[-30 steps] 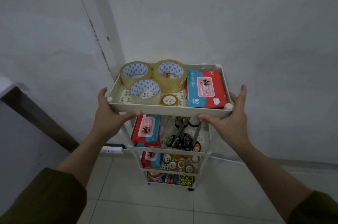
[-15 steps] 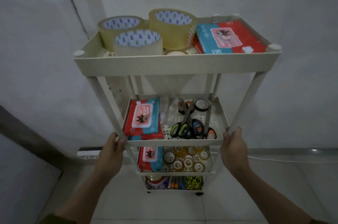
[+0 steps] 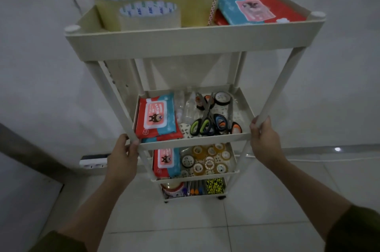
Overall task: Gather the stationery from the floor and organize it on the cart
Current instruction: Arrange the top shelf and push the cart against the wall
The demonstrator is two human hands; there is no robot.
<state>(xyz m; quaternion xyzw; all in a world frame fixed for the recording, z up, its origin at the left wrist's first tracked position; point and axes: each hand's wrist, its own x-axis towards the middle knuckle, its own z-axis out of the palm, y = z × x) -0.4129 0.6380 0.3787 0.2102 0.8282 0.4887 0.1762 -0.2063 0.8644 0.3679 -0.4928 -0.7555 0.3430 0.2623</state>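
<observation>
Left hand: fingers curled around the cart's front-left post at the second shelf. Right hand: fingers wrapped around the front-right post at the same level. A matched grip on both uprights, likely to steady or shift the loaded cart.

Second shelf: wipes pack at left; scissors at right, with a dark tape ring behind.

Third shelf: a second wipes pack and small tape rolls.

Bottom shelf: pens and other items, unclear.

Top tray: three large tape rolls at left, flat red-and-blue packet at right.

No stationery showed on the visible floor; task judged nearly complete.

Change from one second earlier: both hands had held the top tray's front corners; they had since dropped to the posts, and the view sat lower and closer.
</observation>
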